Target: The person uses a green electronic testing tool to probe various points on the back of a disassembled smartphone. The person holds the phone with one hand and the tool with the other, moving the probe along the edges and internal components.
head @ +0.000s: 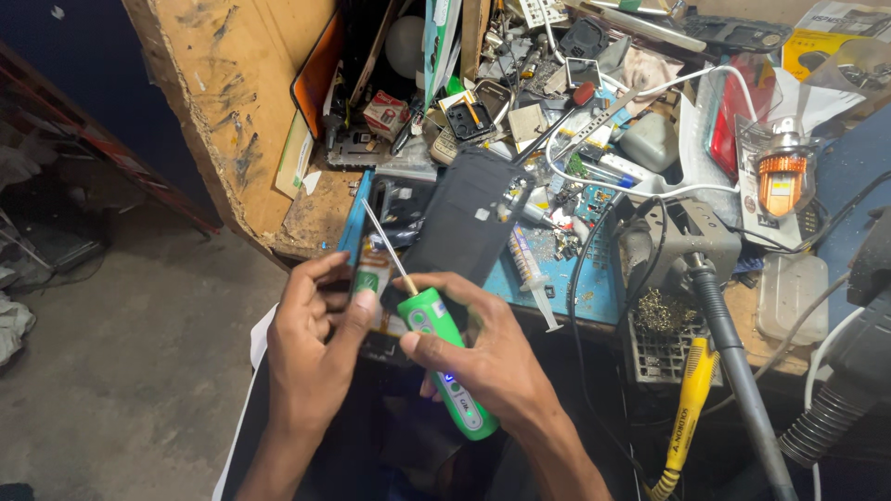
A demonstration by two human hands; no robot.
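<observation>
A green electric screwdriver [444,357] is held over an opened phone [376,278] at the bench [306,218] edge.

The screwdriver is grasped by the fingers of the right hand [492,357], its thin bit angled up-left. The phone is gripped by the fingers of the left hand [311,348], thumb on its lower end. A dark back cover [464,223] lies just behind, and a syringe [531,269] is near.

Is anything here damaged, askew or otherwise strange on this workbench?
Yes. The wooden board at the bench's left edge is gouged and chipped. The opened dark phone in the left hand has its back off, while the right hand holds a green electric screwdriver.
</observation>
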